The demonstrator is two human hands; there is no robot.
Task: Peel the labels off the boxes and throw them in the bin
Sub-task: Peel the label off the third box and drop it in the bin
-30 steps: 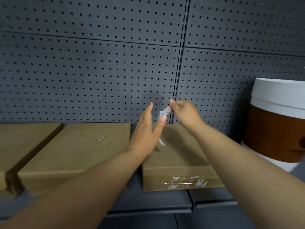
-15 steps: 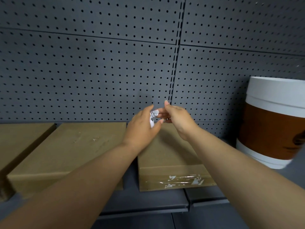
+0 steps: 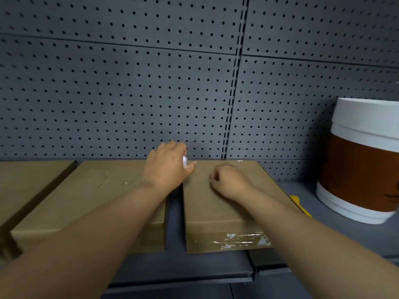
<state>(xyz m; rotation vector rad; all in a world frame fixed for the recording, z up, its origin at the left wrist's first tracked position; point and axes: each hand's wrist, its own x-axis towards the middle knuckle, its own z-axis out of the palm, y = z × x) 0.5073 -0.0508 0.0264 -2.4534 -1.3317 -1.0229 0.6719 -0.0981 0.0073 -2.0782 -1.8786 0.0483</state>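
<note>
Three flat brown cardboard boxes lie on a dark shelf. My left hand (image 3: 168,165) hovers over the gap between the middle box (image 3: 90,197) and the right box (image 3: 222,203), fingers curled round a small crumpled white label scrap (image 3: 184,162). My right hand (image 3: 228,180) rests on top of the right box with its fingers curled, fingertips against the cardboard; whether it pinches anything is hidden. White label remnants (image 3: 244,240) and clear tape stick to the right box's front face. The left box (image 3: 26,180) is partly cut off.
A large white and brown cylindrical tub (image 3: 362,160) stands at the right on the shelf. Grey pegboard (image 3: 129,93) forms the back wall. A yellow item (image 3: 299,203) peeks out beside the right box. The shelf's front edge (image 3: 194,277) runs below the boxes.
The label scrap passed from my right hand into my left, which closed round it. Both hands dropped lower, and my right hand came down onto the right box.
</note>
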